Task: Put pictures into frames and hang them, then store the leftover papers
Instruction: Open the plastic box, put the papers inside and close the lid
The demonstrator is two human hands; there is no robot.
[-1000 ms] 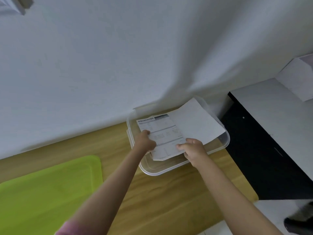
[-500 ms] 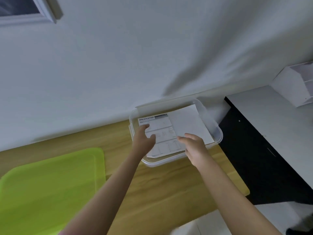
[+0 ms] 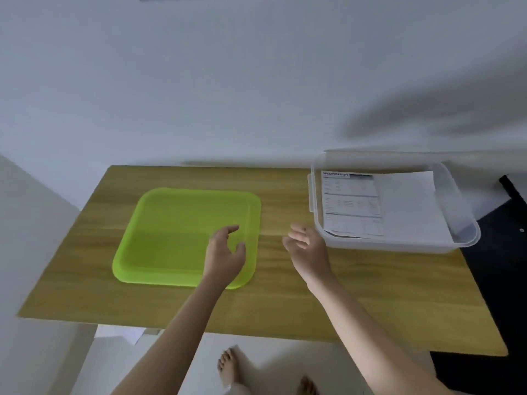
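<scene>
Fingers loose and empty on both hands, above the counter [image 3: 285, 309].
Left hand [image 3: 225, 256] hovers over green lid [image 3: 171, 238]; right hand [image 3: 306, 250] just beside clear box [image 3: 467, 232] holding the papers [image 3: 393, 206].

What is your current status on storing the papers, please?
Left hand open over green lid. Right hand open, empty. Papers inside clear box. Nothing obstructing.

The heading "SPECIFICATION" is printed at the top of the white printed paper sheet [image 3: 352, 203]; smaller text is illegible.
</scene>
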